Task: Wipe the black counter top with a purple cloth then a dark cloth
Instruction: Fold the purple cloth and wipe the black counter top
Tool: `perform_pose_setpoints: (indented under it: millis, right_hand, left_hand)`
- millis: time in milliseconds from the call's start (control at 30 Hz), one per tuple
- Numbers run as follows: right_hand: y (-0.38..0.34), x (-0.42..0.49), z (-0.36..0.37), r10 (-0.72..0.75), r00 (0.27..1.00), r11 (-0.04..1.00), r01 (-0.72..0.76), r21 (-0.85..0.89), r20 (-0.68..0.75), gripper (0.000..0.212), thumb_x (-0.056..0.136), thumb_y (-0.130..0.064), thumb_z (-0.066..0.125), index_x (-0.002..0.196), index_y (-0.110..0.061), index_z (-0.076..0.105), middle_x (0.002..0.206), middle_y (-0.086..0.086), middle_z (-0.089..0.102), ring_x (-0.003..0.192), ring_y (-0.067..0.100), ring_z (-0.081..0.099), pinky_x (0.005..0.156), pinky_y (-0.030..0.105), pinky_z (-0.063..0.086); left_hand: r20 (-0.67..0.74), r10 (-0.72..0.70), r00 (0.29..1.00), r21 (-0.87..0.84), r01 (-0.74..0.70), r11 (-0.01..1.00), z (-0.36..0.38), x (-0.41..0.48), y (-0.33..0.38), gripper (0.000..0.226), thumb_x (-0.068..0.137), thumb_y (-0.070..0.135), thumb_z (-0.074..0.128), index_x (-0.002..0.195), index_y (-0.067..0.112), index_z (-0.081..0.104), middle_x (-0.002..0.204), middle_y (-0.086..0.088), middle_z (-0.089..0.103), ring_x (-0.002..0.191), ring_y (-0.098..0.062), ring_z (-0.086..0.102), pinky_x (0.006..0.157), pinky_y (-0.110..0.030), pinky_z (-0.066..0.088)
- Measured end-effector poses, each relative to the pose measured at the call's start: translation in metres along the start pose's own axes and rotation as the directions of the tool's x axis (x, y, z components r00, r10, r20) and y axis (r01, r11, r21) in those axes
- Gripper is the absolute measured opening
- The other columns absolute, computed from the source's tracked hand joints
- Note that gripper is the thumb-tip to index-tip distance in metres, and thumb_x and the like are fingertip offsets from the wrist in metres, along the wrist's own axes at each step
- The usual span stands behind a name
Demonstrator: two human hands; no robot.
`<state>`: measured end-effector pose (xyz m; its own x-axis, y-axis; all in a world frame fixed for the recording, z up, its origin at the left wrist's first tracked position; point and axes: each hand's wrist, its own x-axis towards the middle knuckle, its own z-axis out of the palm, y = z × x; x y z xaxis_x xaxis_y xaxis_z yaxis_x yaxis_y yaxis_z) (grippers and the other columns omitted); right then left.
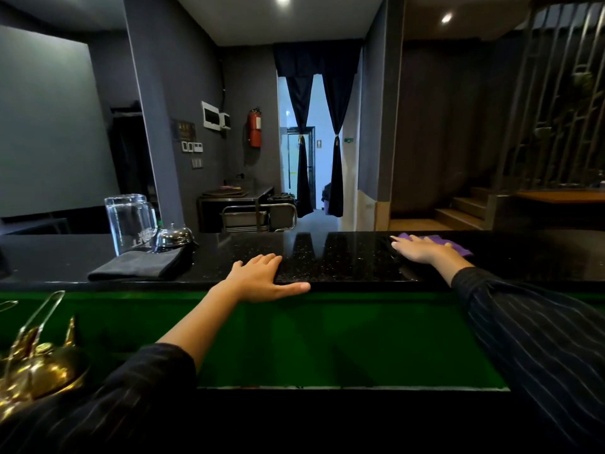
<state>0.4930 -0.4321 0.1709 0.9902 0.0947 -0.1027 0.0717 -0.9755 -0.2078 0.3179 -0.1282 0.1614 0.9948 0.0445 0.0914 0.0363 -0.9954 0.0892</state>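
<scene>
Dim grey walls and a curtained doorway (319, 139) stand behind the black counter (327, 257), which runs across the view above a green panel (327, 339). On the counter's right part, the right hand (422, 249) lies flat, palm down, on the purple cloth (458, 245), its fingers (401, 242) spread and stretched out over the fabric rather than closed around it; the cloth shows beyond and to the right of the hand. Near the counter's middle, the left hand (262, 278) rests open on the near edge, fingers splayed on top and the thumb lying along the edge, holding nothing. Left of that hand the dark cloth (140, 265) lies folded on the counter, well apart from the purple one. Just behind the dark cloth stand a glass mug (129, 224) and a chrome bell (173, 237), side by side. Both arms wear dark pinstriped sleeves (540, 339). Below the counter's left end, a brass kettle (39, 368) shows in the near corner.
</scene>
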Motion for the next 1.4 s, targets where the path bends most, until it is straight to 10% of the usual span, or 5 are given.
perform_pose_setpoints:
  millis: [300, 667, 1033, 1400]
  right_hand:
    - [-0.053, 0.07, 0.0, 0.22, 0.974, 0.975, -0.22, -0.019, 0.057, 0.089, 0.076, -0.083, 0.026, 0.152, -0.037, 0.024, 0.163, 0.009, 0.012, 0.145, 0.049, 0.004, 0.111, 0.069, 0.003]
    - [-0.238, 0.0, 0.035, -0.329, 0.931, 0.932, 0.347, -0.103, 0.157, 0.065, 0.095, -0.069, 0.016, 0.153, -0.041, 0.005, 0.164, 0.002, -0.003, 0.15, 0.035, 0.0, 0.114, 0.067, -0.002]
    - [-0.171, -0.046, 0.039, -0.438, 0.891, 0.895, 0.445, -0.035, 0.118, 0.059, 0.094, -0.066, 0.014, 0.15, -0.049, 0.009, 0.164, -0.006, 0.001, 0.151, 0.028, 0.0, 0.115, 0.065, -0.003]
    - [-0.075, -0.099, 0.028, -0.369, 0.929, 0.928, 0.369, -0.05, 0.009, 0.055, 0.101, -0.055, 0.014, 0.154, -0.039, 0.01, 0.163, -0.01, 0.003, 0.151, 0.021, 0.002, 0.117, 0.06, -0.002]
  left_hand:
    - [-0.053, 0.011, 0.999, 0.074, -0.007, 0.997, 0.01, 0.011, -0.001, 0.105, 0.067, 0.084, 0.035, 0.149, 0.022, 0.017, 0.158, 0.003, 0.017, 0.145, -0.018, 0.015, 0.115, -0.054, 0.014]
    - [-0.053, 0.01, 0.999, 0.061, -0.007, 0.998, 0.007, 0.011, 0.001, 0.101, 0.072, 0.08, 0.042, 0.149, 0.019, 0.021, 0.157, -0.001, 0.019, 0.144, -0.021, 0.019, 0.114, -0.058, 0.016]
    - [-0.41, 0.071, 0.909, 0.061, -0.051, 0.997, 0.025, -0.012, 0.001, 0.082, 0.075, 0.076, 0.043, 0.133, 0.017, 0.039, 0.139, -0.003, 0.047, 0.133, -0.02, 0.038, 0.113, -0.049, 0.024]
    - [-0.37, -0.007, 0.929, 0.125, 0.057, 0.99, 0.06, -0.068, -0.018, 0.083, 0.091, 0.062, 0.032, 0.15, 0.02, -0.008, 0.16, -0.001, -0.007, 0.146, -0.021, -0.013, 0.118, -0.046, -0.002]
